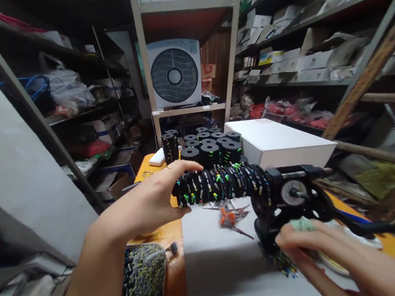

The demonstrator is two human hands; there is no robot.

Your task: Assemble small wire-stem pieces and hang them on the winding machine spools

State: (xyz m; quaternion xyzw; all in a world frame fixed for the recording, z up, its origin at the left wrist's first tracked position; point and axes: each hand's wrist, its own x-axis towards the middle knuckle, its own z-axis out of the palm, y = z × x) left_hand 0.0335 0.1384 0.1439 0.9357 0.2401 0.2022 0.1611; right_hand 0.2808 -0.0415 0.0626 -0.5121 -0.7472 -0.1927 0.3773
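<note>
A row of black foam spools, wound with line and dotted with small green, silver and gold fittings, sits on the shaft of a black hand-crank winder. My left hand is closed around the row's left end, thumb below and fingers above. Lower right, my right hand, with green tape on one finger, has its fingertips pinched close beside the winder's base. Whatever lies between them is too small to make out. A clump of small coloured fittings hangs or lies by those fingertips. An orange-and-brown bundle lies beneath the spools.
More black foam spools stand grouped behind, beside a white box. Left of the white work surface, a tray holds many small dark and yellow pieces. A box fan stands on the rear shelf; loaded shelves flank both sides.
</note>
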